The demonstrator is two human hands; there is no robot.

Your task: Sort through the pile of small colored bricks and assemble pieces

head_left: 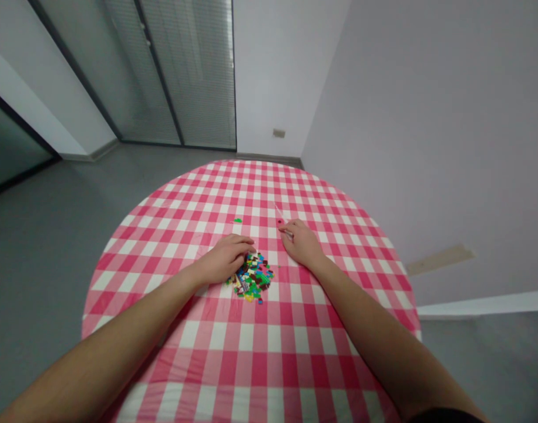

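Here, through the head camera, I see 2 bare hands over the round desk point(222, 373), which wears a pink-and-white checked cloth point(295, 376). The heap of small multicoloured bricks point(258, 277) lies near the middle. My left hand point(227, 257) is at the heap's upper left, fingers bent over its edge; I cannot tell whether they grip any. My right hand point(302, 242) is apart from the heap, to its right, fingers curled around beside a small pale item point(289, 233); I cannot make out whether they grip it. A tiny dark red piece point(279, 222) shows just beside those fingertips. A green piece point(238, 220) lies beyond the left hand.
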